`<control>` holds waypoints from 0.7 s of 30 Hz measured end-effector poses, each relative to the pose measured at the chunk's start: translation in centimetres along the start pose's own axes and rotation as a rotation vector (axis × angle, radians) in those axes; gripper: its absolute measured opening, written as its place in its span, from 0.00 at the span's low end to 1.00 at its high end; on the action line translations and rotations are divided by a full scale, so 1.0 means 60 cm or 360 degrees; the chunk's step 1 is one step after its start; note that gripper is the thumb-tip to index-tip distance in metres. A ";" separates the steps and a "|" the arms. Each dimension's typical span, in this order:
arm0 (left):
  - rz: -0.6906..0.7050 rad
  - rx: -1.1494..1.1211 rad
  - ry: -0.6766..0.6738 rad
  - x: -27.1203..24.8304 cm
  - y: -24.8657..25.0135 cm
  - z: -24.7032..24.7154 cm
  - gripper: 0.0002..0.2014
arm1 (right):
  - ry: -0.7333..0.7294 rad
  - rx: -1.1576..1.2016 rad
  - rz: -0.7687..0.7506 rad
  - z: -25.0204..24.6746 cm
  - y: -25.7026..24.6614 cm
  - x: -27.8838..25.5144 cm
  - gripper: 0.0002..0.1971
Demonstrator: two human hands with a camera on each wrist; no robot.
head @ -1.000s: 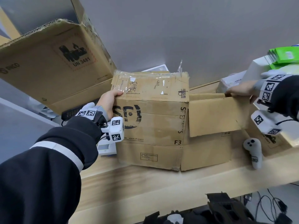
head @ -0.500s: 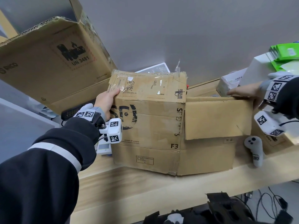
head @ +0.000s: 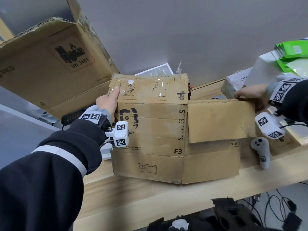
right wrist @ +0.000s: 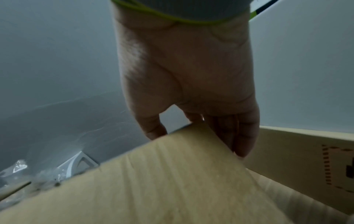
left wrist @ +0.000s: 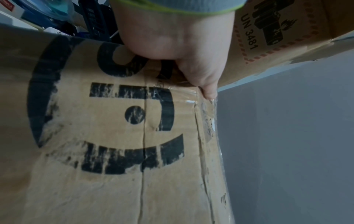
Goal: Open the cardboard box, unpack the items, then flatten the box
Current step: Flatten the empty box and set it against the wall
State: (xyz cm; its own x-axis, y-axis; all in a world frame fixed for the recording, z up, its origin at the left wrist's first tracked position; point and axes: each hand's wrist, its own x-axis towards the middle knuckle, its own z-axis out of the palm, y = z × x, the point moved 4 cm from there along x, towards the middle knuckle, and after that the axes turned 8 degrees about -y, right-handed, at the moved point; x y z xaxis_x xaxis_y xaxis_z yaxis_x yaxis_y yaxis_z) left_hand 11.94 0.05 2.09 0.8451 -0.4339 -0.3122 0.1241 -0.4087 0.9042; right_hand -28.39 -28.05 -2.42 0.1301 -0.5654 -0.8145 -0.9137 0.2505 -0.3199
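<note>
A worn brown cardboard box (head: 155,130) with a black printed logo (left wrist: 107,121) stands on the wooden bench (head: 150,200), one corner toward me. My left hand (head: 108,102) grips its upper left edge, thumb on the taped top flap (head: 150,88); the fingers are hidden behind the box. My right hand (head: 248,94) grips the top edge of the folded-down right flap (head: 220,120), thumb in front and fingers (right wrist: 241,136) behind it. The inside of the box is hidden.
A large open carton marked UN 3481 (head: 50,67) stands at the back left. White boxes (head: 266,67), green packets (head: 293,50) and a bagged item (head: 233,87) crowd the right. A grey controller (head: 261,152) lies beside the box. Cables and dark gear (head: 233,217) lie below the bench.
The box has shifted a little toward me and to the left, both hands still holding it. My left thumb now lies higher on the top flap.
</note>
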 end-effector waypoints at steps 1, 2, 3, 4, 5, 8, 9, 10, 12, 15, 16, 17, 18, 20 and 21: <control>0.0000 -0.0002 0.0000 -0.001 0.000 0.000 0.22 | 0.0004 0.0006 -0.0006 -0.001 0.002 0.004 0.28; -0.0004 -0.0008 -0.0008 -0.002 0.000 0.000 0.22 | 0.0034 0.0007 -0.0025 -0.001 0.001 0.000 0.26; -0.0007 -0.0012 -0.0016 -0.003 0.001 0.000 0.21 | 0.0051 0.0008 -0.0039 0.000 0.001 -0.003 0.24; -0.0010 -0.0010 -0.0020 -0.003 0.002 -0.002 0.21 | 0.0061 0.0002 -0.0043 0.002 0.001 -0.007 0.24; -0.0007 -0.0010 -0.0022 -0.004 0.003 -0.003 0.21 | 0.0042 -0.0004 -0.0034 0.001 0.004 -0.003 0.24; 0.0017 -0.0025 -0.0063 -0.007 0.007 -0.003 0.20 | -0.0049 -0.0101 0.0014 -0.007 0.017 0.010 0.26; 0.0024 -0.0027 -0.0085 -0.009 0.009 -0.001 0.19 | -0.0103 -0.0116 0.0020 -0.009 0.022 0.010 0.23; 0.0026 -0.0022 -0.0109 -0.011 0.011 0.000 0.19 | -0.0144 -0.0130 0.0018 -0.009 0.024 0.002 0.19; 0.0024 -0.0017 -0.0146 -0.014 0.012 0.003 0.19 | -0.0242 -0.0131 -0.0001 -0.006 0.025 -0.021 0.14; 0.0005 -0.0023 -0.0161 -0.017 0.011 0.007 0.19 | -0.0411 -0.0023 -0.0014 -0.007 0.033 -0.034 0.13; -0.0007 -0.0022 -0.0167 -0.018 0.010 0.010 0.19 | -0.0463 0.0004 -0.0010 -0.009 0.037 -0.034 0.13; -0.0017 -0.0021 -0.0174 -0.018 0.009 0.012 0.19 | -0.0508 0.0027 -0.0002 -0.011 0.040 -0.033 0.14; -0.0024 -0.0024 -0.0182 -0.019 0.009 0.013 0.19 | -0.0532 0.0044 0.0005 -0.015 0.042 -0.034 0.14; -0.0032 -0.0035 -0.0194 -0.022 0.011 0.016 0.20 | -0.0535 0.0088 0.0015 -0.026 0.047 -0.029 0.14; -0.0035 -0.0036 -0.0200 -0.024 0.012 0.019 0.21 | -0.0522 0.0108 0.0013 -0.030 0.048 -0.026 0.15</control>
State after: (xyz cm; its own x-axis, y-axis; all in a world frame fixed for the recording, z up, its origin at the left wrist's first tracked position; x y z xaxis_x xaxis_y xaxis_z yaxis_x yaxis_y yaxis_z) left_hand 10.24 -0.53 2.88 0.7703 -0.5231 -0.3647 0.1548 -0.4014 0.9027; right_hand -31.95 -27.85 -1.21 0.2497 -0.2829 -0.9261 -0.8891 0.3118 -0.3350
